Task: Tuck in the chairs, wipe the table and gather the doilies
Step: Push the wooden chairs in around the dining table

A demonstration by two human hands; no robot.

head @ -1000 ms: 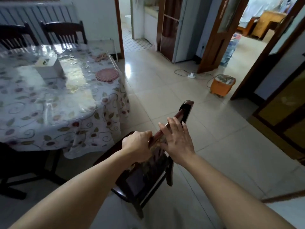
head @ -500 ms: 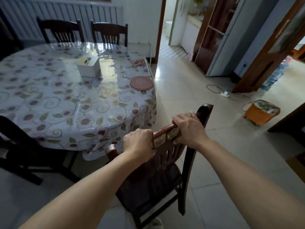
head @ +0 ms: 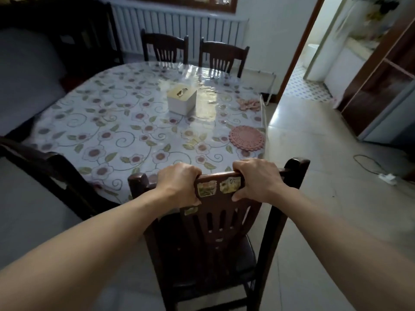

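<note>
A dark wooden chair (head: 215, 223) stands right in front of me, its back facing me and its top rail at the near edge of the round table (head: 112, 131) with a flowered cloth under clear plastic. My left hand (head: 177, 187) grips the top rail left of centre. My right hand (head: 258, 180) grips the rail right of centre. A round pink doily (head: 246, 138) lies flat near the table's right edge. A second, crumpled pink doily (head: 249, 104) lies farther back on the right.
A white tissue box (head: 182, 99) sits mid-table. Two chairs (head: 165, 49) (head: 223, 57) stand at the far side before a radiator; another chair (head: 51, 173) is at my left. A cable and power strip (head: 387, 177) lie on the tiled floor at right. A doorway (head: 307, 70) opens at the back right.
The chair has turned from sideways to square with the table and moved up to its edge. My right hand went from resting flat on the rail to gripping it.
</note>
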